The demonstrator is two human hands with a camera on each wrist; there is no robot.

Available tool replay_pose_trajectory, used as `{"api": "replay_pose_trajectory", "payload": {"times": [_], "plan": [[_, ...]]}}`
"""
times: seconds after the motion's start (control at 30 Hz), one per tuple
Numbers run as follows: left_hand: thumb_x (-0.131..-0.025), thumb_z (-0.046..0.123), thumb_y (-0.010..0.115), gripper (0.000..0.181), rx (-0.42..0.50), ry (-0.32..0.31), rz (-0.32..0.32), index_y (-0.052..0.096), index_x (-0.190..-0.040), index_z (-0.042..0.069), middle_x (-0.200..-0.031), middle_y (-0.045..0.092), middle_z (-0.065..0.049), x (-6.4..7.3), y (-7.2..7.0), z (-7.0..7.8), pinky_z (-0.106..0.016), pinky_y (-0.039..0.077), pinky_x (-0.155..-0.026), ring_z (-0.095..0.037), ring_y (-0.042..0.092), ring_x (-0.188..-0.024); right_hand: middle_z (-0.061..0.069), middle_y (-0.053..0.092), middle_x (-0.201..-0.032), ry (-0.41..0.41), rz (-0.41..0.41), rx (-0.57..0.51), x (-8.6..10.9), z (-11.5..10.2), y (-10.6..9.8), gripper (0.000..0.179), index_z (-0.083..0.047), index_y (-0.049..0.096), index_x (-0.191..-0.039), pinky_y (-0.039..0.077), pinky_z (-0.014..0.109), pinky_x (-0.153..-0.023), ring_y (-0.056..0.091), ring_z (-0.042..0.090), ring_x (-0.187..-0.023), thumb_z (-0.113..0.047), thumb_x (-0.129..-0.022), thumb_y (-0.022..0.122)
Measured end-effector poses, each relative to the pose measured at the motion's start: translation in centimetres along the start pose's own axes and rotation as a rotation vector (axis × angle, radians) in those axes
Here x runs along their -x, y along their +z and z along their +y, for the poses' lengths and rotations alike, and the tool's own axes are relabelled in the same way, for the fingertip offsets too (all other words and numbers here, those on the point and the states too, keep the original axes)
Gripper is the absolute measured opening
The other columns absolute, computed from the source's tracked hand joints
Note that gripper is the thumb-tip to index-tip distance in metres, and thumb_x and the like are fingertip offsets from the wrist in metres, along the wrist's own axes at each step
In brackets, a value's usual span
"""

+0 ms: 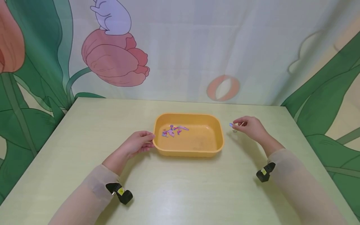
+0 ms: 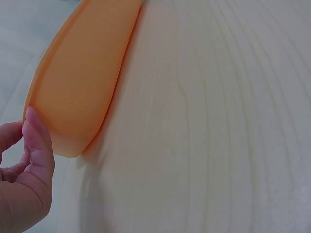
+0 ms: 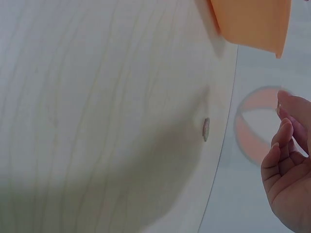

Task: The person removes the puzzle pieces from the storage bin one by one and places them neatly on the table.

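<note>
A yellow-orange plastic tray (image 1: 197,154) stands on the table with several small pink and purple flat pieces (image 1: 171,133) lying in its left half. My left hand (image 1: 136,144) holds the tray by its left rim; in the left wrist view, the thumb (image 2: 36,133) lies against the outer wall. To the right of the tray, my right hand (image 1: 253,128) pinches a small bluish-purple piece (image 1: 231,125) between thumb and fingertips, raised over the table. Below these fingers another small, thin piece (image 3: 206,129) lies on the tabletop.
The pale wooden table (image 1: 180,190) ends at the back against a printed curtain (image 1: 180,53) with flowers and leaves. Small black cameras (image 1: 123,195) are strapped at both wrists, over sheer sleeves (image 1: 295,178).
</note>
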State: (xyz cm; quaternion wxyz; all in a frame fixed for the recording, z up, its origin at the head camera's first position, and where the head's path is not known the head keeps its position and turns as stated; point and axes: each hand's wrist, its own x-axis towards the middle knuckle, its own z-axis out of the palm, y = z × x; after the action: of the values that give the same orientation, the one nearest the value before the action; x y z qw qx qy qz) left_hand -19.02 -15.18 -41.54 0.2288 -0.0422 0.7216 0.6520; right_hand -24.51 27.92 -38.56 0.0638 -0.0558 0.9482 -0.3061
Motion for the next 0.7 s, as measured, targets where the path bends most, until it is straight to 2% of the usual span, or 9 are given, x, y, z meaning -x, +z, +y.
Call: {"api": "replay_pose_trajectory", "payload": {"times": [0.37, 0.7], "plan": [[-0.096, 0.019, 0.053, 0.036, -0.002, -0.006, 0.014, 0.047, -0.118, -0.009, -0.082, 0.06, -0.005, 0.0, 0.0, -0.1, -0.02, 0.051, -0.062, -0.014, 0.063, -0.073, 0.012, 0.055, -0.097, 0.034, -0.003, 0.022, 0.1, 1.0, -0.1, 0.038, -0.003, 0.065, -0.112, 0.043, 0.03, -0.068, 0.046, 0.027, -0.089, -0.031, -0.087, 0.067], [-0.096, 0.021, 0.054, 0.035, 0.0, -0.002, 0.014, 0.049, -0.116, -0.007, -0.084, 0.06, -0.006, -0.2, 0.0, -0.1, -0.021, 0.051, -0.062, -0.016, 0.063, -0.075, 0.014, 0.054, -0.098, 0.082, 0.029, 0.001, 0.3, 3.5, -0.7, 0.041, -0.001, 0.062, -0.117, 0.041, 0.032, -0.07, 0.046, 0.027, -0.088, -0.031, -0.088, 0.065]]}}
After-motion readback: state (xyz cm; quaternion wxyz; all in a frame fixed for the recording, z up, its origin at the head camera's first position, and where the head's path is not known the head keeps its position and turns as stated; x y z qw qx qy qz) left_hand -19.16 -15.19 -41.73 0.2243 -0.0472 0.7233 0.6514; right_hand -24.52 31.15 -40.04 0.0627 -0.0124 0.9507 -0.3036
